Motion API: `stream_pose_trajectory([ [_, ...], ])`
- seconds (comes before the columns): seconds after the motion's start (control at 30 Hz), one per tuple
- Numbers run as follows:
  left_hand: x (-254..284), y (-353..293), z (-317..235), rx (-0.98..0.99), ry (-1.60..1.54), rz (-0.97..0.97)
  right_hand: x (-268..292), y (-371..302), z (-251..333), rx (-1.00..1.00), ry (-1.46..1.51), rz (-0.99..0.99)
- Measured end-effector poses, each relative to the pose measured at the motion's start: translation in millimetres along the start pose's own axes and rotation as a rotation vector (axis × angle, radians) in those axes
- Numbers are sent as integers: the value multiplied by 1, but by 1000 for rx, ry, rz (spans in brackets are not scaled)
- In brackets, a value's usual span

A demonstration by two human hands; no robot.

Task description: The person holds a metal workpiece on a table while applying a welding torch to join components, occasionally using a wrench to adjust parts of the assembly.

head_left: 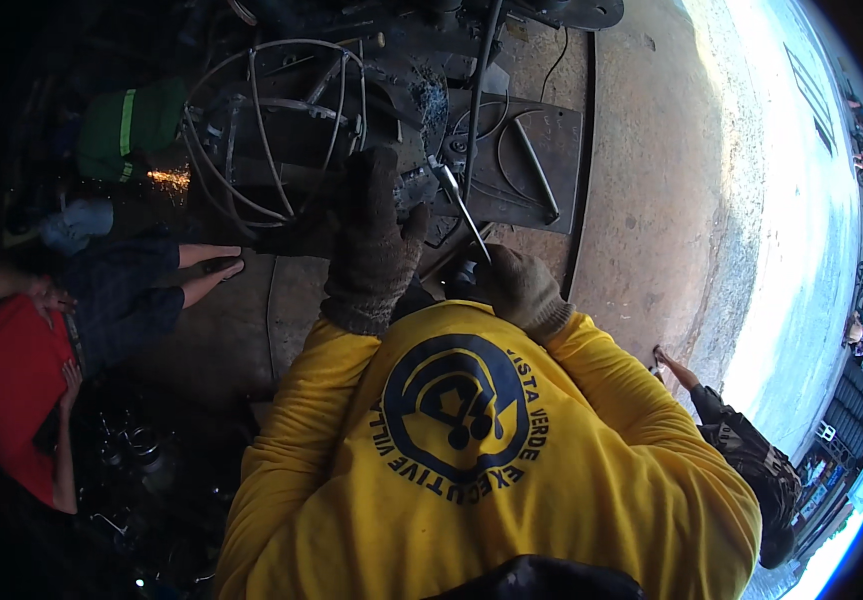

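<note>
Yellow shirt (512, 520), gloved hands (377, 250), slim metal tool (465, 215) in the right (524, 288)

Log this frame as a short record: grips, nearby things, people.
Left grip: gloved in brown knit, nearest the round grey metal-rod cage; hold unclear
Right grip: gloved in brown knit, closed on slim silver metal tool
Surface: dark flat metal plate bearing straight grey metal tube
Sparks: orange sparks, left of cage
People: red-shirted person, left; dark-clothed person, lower right
</note>
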State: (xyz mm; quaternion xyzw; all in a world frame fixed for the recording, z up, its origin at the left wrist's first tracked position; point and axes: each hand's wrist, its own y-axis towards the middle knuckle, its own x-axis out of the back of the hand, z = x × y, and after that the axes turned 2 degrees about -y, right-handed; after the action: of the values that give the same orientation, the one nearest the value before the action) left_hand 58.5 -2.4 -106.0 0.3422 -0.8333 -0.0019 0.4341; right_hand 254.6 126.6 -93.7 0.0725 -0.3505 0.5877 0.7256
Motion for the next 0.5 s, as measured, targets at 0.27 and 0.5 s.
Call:
stream_pose_trajectory([
  [0.27, 3, 3, -2, -48, 32, -72, 1, 10, 6, -220, -90, 77],
  [0.5, 3, -1, 0, 15, 3, -15, 0, 5, 6, -109, -42, 37],
])
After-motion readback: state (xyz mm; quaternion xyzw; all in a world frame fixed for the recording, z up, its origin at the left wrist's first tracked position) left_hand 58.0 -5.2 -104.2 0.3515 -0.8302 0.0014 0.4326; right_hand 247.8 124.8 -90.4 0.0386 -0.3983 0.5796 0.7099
